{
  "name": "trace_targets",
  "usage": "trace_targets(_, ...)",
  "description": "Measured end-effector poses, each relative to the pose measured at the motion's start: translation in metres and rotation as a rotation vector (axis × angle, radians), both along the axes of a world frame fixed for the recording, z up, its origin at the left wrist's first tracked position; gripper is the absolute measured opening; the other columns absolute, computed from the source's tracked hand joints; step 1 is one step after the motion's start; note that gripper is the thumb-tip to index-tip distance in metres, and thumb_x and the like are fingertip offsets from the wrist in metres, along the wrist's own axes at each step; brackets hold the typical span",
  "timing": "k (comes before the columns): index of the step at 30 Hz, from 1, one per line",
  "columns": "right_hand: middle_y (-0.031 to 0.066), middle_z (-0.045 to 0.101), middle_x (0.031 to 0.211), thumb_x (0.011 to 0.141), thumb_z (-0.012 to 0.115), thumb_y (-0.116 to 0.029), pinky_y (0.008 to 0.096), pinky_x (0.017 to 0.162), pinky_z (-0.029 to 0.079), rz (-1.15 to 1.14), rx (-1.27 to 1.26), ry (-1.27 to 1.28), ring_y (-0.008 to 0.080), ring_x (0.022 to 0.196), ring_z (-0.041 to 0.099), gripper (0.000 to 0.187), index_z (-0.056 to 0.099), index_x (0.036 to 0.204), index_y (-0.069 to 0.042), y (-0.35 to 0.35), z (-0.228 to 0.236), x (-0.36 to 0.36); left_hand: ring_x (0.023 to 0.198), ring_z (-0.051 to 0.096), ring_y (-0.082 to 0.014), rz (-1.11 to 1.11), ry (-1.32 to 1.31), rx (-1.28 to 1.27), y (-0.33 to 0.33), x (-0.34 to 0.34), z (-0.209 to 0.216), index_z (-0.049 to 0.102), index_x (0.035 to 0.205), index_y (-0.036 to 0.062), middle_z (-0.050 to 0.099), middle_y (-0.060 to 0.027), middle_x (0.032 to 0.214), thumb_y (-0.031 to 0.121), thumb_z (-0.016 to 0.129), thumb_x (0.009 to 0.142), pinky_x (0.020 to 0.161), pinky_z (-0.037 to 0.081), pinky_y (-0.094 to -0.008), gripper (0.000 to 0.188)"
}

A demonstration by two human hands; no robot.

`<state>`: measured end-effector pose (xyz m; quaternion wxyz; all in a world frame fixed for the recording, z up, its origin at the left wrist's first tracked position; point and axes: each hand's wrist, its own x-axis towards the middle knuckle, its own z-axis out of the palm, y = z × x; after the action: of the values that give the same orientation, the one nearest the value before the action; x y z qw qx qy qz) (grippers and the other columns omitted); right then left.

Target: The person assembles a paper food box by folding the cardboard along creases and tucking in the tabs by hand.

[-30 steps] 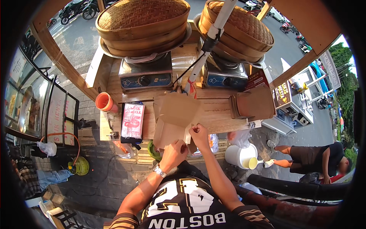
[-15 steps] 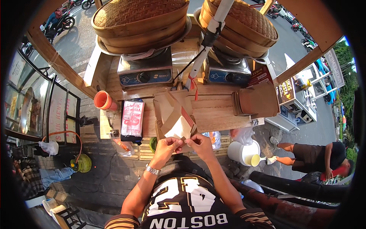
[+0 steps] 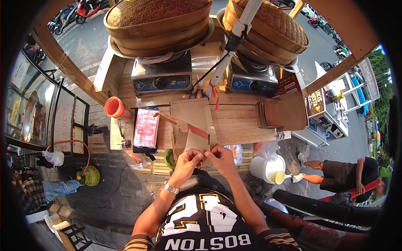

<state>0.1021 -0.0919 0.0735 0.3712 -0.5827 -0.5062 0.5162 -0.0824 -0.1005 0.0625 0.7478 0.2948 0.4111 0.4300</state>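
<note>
A brown cardboard food box, part folded, stands at the near edge of the wooden counter with its flaps raised. My left hand pinches the box's near edge between thumb and fingers. Close beside it, my right hand grips the same edge, its thumb almost touching the left one. Sunlight falls on the inner walls, and a red printed panel shows on one flap. Fingertips partly hide the corner being held.
Two bamboo steamers sit on gas stoves at the back. An orange cup stack and packed plastic bags lie left; flat brown boxes are stacked right. A slanted white pole rises mid-counter. A white bucket stands below right.
The box's flaps have shifted: one now sticks out toward the left, and the near walls stand more upright. Both hands remain at the near edge. The view has moved slightly.
</note>
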Motion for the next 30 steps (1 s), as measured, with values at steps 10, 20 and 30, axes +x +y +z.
trace_targets(10,-0.0044,0.059,0.072,0.095,0.078,-0.017,0.024,0.059,0.039,-0.118,-0.038,0.059,0.0033,0.067,0.049,0.021,0.066,0.085,-0.003,-0.007,0.0,-0.009,0.08,0.062,-0.009,-0.046,0.084,0.107,0.007,-0.001,-0.004,0.066,0.106,-0.0005,0.068,-0.0014,0.092,0.017,0.067,0.105,0.073,0.052,-0.0247,0.017)
trace_targets(20,-0.0021,0.063,0.076,0.096,0.079,-0.017,0.0244,0.065,0.044,-0.045,-0.053,0.369,0.0051,0.07,0.052,0.022,0.066,0.084,-0.004,-0.001,0.003,0.006,0.1,0.072,-0.0173,-0.041,-0.259,-0.132,0.009,-0.007,0.009,0.064,0.123,-0.0048,0.072,-0.0111,0.113,0.01,0.064,0.105,0.095,0.06,-0.0285,0.023)
trace_targets(30,0.0043,0.064,0.086,0.091,0.083,-0.013,0.0258,0.068,0.049,0.118,0.142,-0.143,0.0111,0.075,0.06,0.02,0.068,0.092,-0.001,-0.004,0.028,-0.003,0.092,0.069,-0.0125,-0.099,-0.027,-0.048,0.016,-0.005,0.004,0.067,0.109,-0.0025,0.071,-0.0064,0.103,0.009,0.063,0.105,0.088,0.058,-0.0266,0.013)
